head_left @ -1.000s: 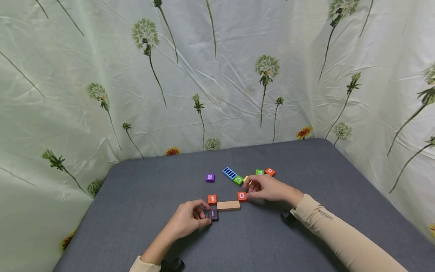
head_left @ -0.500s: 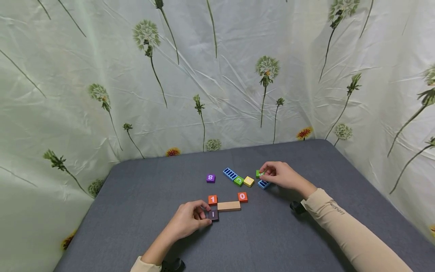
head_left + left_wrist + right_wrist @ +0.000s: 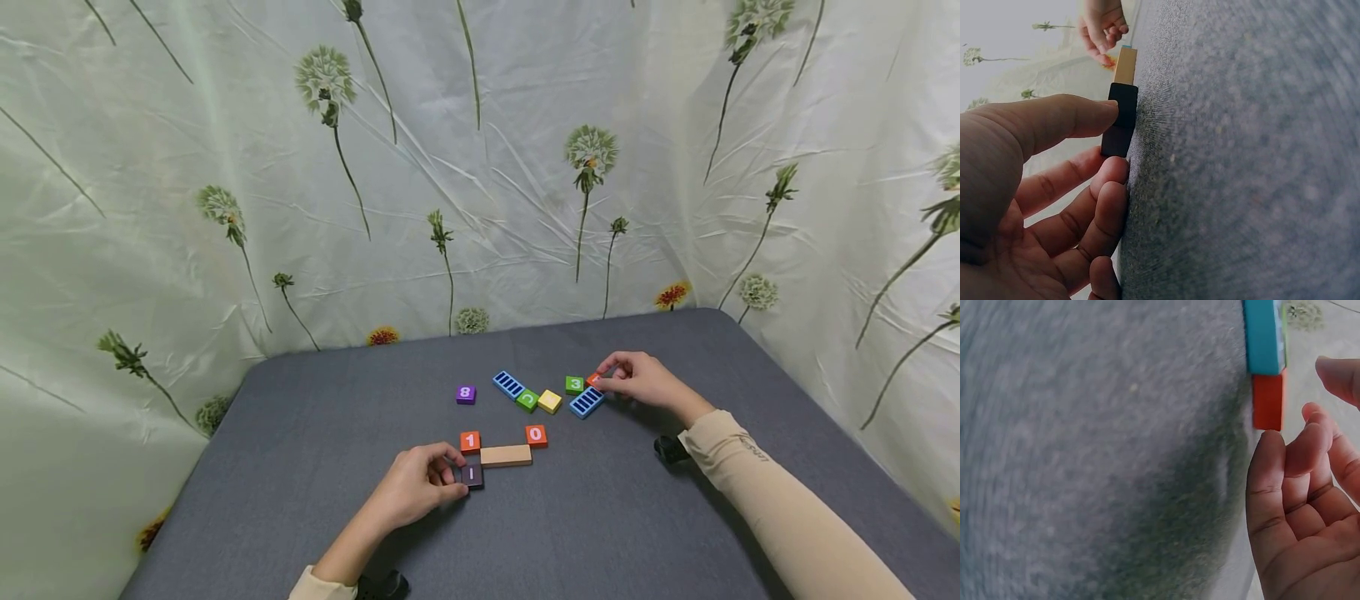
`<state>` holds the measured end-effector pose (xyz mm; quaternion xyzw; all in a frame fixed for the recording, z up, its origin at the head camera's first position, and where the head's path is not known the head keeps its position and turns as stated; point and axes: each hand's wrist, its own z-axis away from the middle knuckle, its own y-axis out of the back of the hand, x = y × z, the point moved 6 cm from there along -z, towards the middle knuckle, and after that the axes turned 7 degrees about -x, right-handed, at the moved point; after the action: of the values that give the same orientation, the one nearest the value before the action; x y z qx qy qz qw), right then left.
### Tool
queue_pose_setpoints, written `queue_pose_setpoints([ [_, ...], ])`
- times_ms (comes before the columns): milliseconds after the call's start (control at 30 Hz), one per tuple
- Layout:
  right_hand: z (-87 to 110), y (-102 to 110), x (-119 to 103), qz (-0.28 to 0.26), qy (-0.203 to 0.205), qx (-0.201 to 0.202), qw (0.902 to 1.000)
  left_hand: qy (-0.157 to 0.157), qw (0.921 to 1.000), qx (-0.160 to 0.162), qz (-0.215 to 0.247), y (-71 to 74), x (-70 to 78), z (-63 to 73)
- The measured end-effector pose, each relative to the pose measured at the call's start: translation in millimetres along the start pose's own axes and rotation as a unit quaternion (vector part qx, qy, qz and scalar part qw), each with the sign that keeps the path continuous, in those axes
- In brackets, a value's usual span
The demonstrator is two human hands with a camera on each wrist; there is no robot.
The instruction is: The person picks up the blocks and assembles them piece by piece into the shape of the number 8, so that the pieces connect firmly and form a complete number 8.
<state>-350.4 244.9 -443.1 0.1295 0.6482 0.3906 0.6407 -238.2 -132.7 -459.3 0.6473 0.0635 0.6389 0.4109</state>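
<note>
In the head view my left hand (image 3: 427, 482) pinches the dark block (image 3: 472, 477) marked with a white line. The left wrist view shows the thumb (image 3: 1088, 114) on one face of this block (image 3: 1121, 119) and fingers at its far end. My right hand (image 3: 641, 382) is over the red block (image 3: 593, 380), partly covering it. In the right wrist view the fingers (image 3: 1266, 462) are loosely bent right at the red block's end (image 3: 1268, 403), with the thumb (image 3: 1338, 376) apart. Beside it lie a blue barred block (image 3: 587, 402) and a green "3" block (image 3: 574, 385).
A plain wooden block (image 3: 506, 456) lies between the red "1" block (image 3: 469, 442) and the red "0" block (image 3: 536, 436). Behind are a purple "8" block (image 3: 466, 395), another blue barred block (image 3: 509, 385), a green "C" block (image 3: 527, 401) and a yellow block (image 3: 550, 402).
My right hand has moved right and back, from near the yellow block, past the green "3" block, to the red block. My left hand has stayed at the dark block.
</note>
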Motion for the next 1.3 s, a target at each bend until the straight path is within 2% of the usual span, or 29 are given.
queue_pose_setpoints([
  [433,-4.9,-0.6,6.1,0.028,-0.012,0.007,0.9995,-0.002,1.0000,-0.002,-0.003,-0.3,1.4,-0.1],
  [633,-5.5,-1.1,6.1,0.025,-0.030,0.007,0.9992,0.000,1.0000,-0.004,-0.001,0.0,2.4,0.5],
  [1300,-4.5,0.6,8.8,0.037,-0.040,0.016,0.9984,0.003,1.0000,-0.004,0.001,1.0,1.6,1.6],
])
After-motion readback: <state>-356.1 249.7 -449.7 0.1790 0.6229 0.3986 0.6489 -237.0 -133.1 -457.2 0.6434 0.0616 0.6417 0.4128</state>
